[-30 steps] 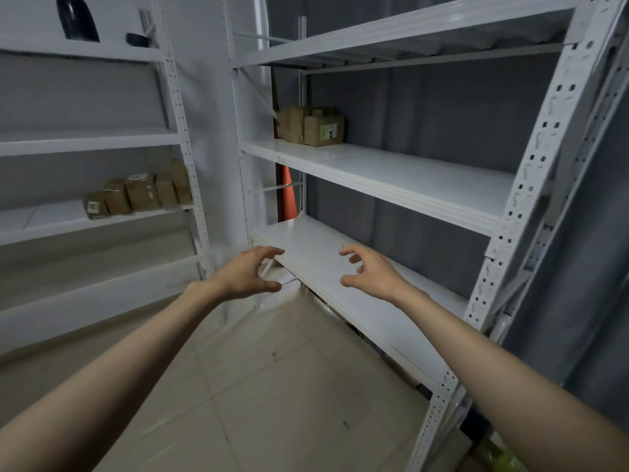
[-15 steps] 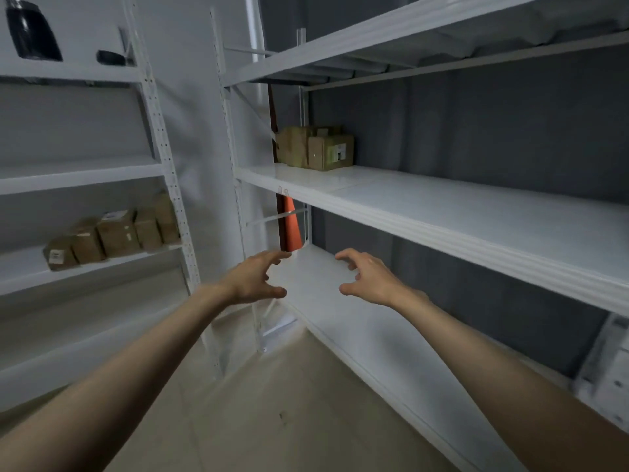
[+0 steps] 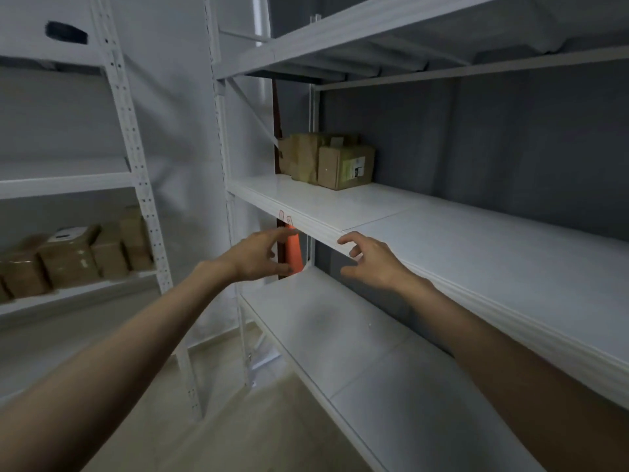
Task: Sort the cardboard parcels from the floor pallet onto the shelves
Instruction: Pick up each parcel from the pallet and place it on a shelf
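Head view. Saw both bare arms reaching out in front of the white metal shelves [image 3: 442, 240]. Left hand [image 3: 258, 255] held up in the air, fingers loosely bent, holding nothing. Right hand [image 3: 369, 258] just beside the front edge of the middle shelf board, fingers loosely bent too, holding nothing; could not tell if the fingertips touched the edge. Hands apart from each other, with an orange cone-shaped thing [image 3: 294, 252] showing between them, partly hidden by the left hand.

Brown cardboard parcels [image 3: 326, 160] sat at the far left end of that middle shelf board, close together, well apart from both hands. Front one had a pale label on its side. More brown cardboard boxes [image 3: 73, 257] stood in a row on the second white rack [image 3: 131, 131] at the left, a white label on top of one. Small dark blurry thing [image 3: 66, 32] up high on that rack. Pale tiled floor [image 3: 258, 424] below. Grey wall [image 3: 510, 131] behind the shelves. No floor pallet in view.
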Demonstrator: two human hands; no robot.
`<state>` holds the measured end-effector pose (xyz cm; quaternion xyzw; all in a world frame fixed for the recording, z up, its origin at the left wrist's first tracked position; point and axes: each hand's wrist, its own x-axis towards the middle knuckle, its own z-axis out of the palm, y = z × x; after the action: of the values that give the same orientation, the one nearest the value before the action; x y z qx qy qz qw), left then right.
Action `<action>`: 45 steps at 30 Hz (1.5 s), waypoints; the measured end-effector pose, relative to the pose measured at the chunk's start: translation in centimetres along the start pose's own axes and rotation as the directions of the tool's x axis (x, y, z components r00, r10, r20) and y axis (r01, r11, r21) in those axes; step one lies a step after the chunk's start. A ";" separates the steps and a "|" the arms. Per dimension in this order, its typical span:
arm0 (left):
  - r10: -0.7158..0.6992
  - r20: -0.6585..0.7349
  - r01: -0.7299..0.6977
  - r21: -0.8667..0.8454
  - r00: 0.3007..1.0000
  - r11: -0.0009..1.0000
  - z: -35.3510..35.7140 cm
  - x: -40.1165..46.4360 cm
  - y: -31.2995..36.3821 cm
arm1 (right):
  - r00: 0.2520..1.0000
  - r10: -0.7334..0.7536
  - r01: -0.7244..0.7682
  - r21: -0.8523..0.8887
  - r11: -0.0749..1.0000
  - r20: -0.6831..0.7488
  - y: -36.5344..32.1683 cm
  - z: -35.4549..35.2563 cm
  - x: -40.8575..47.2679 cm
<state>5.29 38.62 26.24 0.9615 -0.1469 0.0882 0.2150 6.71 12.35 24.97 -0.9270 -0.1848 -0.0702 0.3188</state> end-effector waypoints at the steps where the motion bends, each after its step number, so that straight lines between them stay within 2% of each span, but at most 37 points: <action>1: 0.011 0.003 -0.011 0.003 1.000 1.000 0.0 1.6 -0.7 | 1.000 0.001 -0.001 -0.007 1.000 -0.003 0.2 0.1 1.4; 15: 0.223 -0.019 -0.224 -0.126 0.975 0.966 -1.5 28.9 -11.7 | 0.977 0.117 -0.130 -0.060 0.990 -0.180 1.0 0.7 26.7; 19: 0.277 -0.022 -0.277 -0.129 0.961 0.952 -2.4 36.4 -13.3 | 0.952 0.201 -0.222 -0.070 0.972 -0.233 1.8 -0.1 32.7; 24: 0.274 -0.058 -0.280 -0.160 0.960 0.947 -2.0 43.5 -13.3 | 0.924 0.251 -0.283 -0.076 0.956 -0.288 3.1 -0.5 37.8; 32: 0.311 -0.056 -0.316 -0.140 0.949 0.938 -1.5 50.1 -13.7 | 0.877 0.290 -0.349 -0.092 0.933 -0.383 3.7 -1.9 45.3; 40: 0.292 -0.029 -0.293 -0.149 0.956 0.944 -1.0 53.2 -16.1 | 0.885 0.309 -0.401 -0.234 0.886 -0.349 4.9 -1.6 50.1; 45: 0.272 -0.144 -0.304 -0.303 0.952 0.903 0.7 53.3 -15.2 | 0.821 0.286 -0.377 -0.094 0.921 -0.495 6.4 -0.5 49.2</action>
<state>60.45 38.44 32.15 0.8757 -0.2889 0.1413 0.3602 54.54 21.99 33.92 -0.9253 0.0706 -0.2541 0.2727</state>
